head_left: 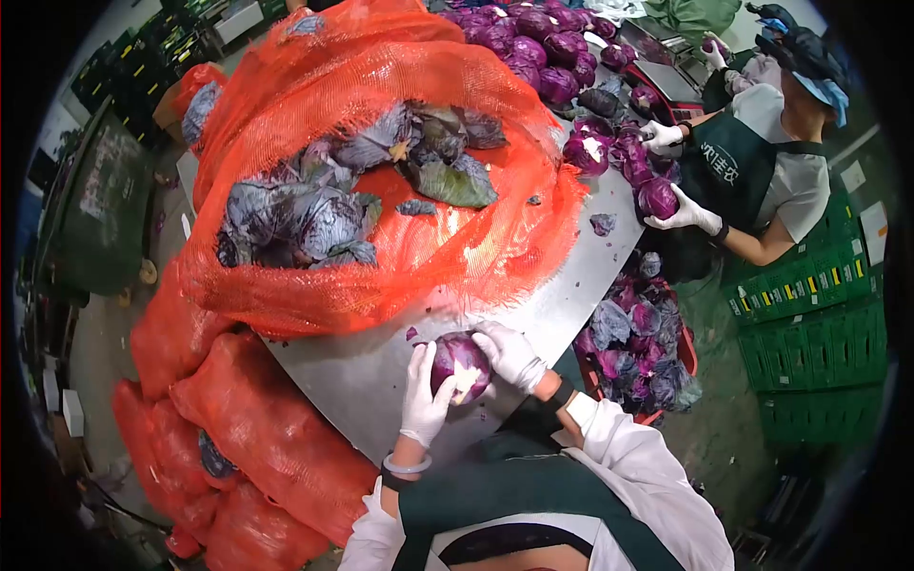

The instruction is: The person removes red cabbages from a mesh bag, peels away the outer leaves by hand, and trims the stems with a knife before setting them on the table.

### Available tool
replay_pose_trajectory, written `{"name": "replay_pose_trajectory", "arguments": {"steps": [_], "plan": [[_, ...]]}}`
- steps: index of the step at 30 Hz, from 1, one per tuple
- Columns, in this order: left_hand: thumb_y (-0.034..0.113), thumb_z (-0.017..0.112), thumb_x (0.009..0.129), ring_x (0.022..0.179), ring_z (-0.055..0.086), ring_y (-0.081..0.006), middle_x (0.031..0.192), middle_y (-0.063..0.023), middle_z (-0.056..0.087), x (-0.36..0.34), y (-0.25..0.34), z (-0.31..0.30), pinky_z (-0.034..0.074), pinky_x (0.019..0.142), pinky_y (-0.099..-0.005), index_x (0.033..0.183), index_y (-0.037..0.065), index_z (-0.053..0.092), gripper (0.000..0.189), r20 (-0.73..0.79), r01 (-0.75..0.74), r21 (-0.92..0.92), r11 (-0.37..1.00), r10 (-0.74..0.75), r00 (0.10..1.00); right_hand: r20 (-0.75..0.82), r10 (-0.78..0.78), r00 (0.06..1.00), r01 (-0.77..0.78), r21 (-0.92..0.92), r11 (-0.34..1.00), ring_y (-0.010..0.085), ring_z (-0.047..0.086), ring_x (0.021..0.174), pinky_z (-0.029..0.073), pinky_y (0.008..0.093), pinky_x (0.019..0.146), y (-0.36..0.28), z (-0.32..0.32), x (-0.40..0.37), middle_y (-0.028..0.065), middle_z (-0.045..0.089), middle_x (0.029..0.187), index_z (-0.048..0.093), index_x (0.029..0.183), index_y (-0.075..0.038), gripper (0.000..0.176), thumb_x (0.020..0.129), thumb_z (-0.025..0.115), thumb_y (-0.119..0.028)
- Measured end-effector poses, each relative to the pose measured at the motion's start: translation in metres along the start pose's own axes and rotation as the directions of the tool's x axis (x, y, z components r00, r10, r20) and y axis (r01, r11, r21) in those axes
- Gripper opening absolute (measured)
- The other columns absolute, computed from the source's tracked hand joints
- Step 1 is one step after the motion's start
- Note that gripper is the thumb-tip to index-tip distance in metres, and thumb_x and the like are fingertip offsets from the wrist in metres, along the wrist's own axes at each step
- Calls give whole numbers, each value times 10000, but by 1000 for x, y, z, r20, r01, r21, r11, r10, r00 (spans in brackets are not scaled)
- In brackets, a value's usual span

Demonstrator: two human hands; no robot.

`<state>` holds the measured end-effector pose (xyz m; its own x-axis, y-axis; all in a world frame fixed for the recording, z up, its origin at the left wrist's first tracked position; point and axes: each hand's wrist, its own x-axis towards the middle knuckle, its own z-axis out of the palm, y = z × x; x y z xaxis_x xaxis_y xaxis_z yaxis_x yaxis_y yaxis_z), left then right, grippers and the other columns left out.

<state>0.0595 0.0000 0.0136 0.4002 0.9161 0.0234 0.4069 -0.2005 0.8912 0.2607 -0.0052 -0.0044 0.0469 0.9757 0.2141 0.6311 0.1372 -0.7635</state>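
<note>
Both my hands wear white gloves and hold one red cabbage [446, 360] between them over the metal table [328, 381]. My left hand [425, 398] wraps its left side, and my right hand [511, 357] grips it from the right. A pale cut patch shows on the cabbage's lower right. Just beyond my hands lies an open orange mesh sack [428, 257], with several red cabbages in dull, loose outer leaves [300, 221] inside. Small purple leaf scraps lie on the metal near the sack. Whether a tool is hidden in my right hand, I cannot make out.
Full orange mesh sacks [267, 419] stack at the left. A red bin of stripped leaves [633, 347] stands to the right. Across the table a co-worker [752, 171] in gloves handles cabbages beside a large cabbage pile [543, 48]. Green crates [809, 343] stand at far right.
</note>
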Motion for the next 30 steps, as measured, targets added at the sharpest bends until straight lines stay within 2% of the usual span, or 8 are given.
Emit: {"name": "replay_pose_trajectory", "arguments": {"steps": [2, 7, 10, 14, 15, 16, 26, 30], "plan": [[179, 574, 859, 1324, 289, -338, 1407, -221, 303, 1, -15, -11, 224, 1092, -389, 1370, 7, 332, 591, 116, -7, -151, 988, 25, 993, 438, 508, 742, -670, 460, 583, 122, 553, 596, 439, 274, 487, -4, -20, 5, 41, 566, 748, 529, 1236, -79, 379, 941, 495, -314], [223, 687, 776, 1326, 303, -327, 1414, -221, 309, -16, -7, -48, 254, 1086, -383, 1347, 5, 356, 694, 249, 212, -368, 905, -123, 961, 476, 474, 741, -666, 612, 427, 67, 430, 383, 352, 211, 359, -27, 2, -5, -24, 502, 616, 520, 913, -88, 239, 947, 494, -323], [312, 775, 681, 1286, 353, -348, 1379, -229, 343, -22, 9, -43, 316, 1052, -388, 1321, 0, 371, 819, 148, -6, 160, 987, -18, 989, 555, 586, 590, -804, 465, 370, 88, 414, 411, 398, 242, 379, -17, 5, -3, -29, 481, 669, 525, 1056, -70, 304, 943, 477, -348], [411, 793, 640, 1199, 433, -355, 1278, -215, 426, -18, -3, -40, 383, 990, -391, 1313, 10, 376, 888, 24, 100, 115, 988, -103, 994, 516, 442, 734, -668, 431, 606, 146, 620, 726, 486, 254, 572, -44, -19, 1, 93, 633, 930, 485, 1224, -39, 532, 838, 634, -372], [408, 782, 654, 1206, 432, -336, 1295, -197, 423, -14, -2, -43, 368, 1000, -383, 1310, 8, 385, 865, 31, 154, 60, 986, -156, 987, 446, 248, 860, -442, 408, 799, 228, 630, 887, 497, 343, 734, -66, -27, 3, 144, 616, 1077, 415, 1314, -29, 712, 777, 695, -404], [405, 770, 668, 1214, 432, -318, 1312, -179, 421, -12, 1, -44, 353, 1011, -375, 1308, 5, 394, 844, 44, 212, 5, 977, -212, 976, 147, -9, 989, -24, 226, 974, 248, 613, 659, 491, 361, 599, -45, 4, -14, 102, 590, 794, 507, 1129, -10, 578, 750, 730, -384], [446, 756, 645, 1131, 466, -350, 1230, -186, 474, -6, 2, -25, 395, 955, -412, 1243, 9, 441, 805, 32, 119, 138, 983, -125, 992, 243, 169, 955, -59, -402, 914, 343, 604, 601, 490, 395, 533, -72, 7, -24, 158, 606, 764, 543, 903, -43, 235, 830, 588, -262], [399, 757, 666, 1126, 481, -339, 1238, -190, 475, -4, -3, -28, 403, 950, -394, 1254, 4, 430, 780, -25, 21, 254, 967, -16, 1000, 126, 123, 984, -83, -286, 955, 337, 606, 582, 489, 423, 527, -36, 24, -6, 199, 595, 652, 580, 850, -51, 164, 834, 531, -207]]}}
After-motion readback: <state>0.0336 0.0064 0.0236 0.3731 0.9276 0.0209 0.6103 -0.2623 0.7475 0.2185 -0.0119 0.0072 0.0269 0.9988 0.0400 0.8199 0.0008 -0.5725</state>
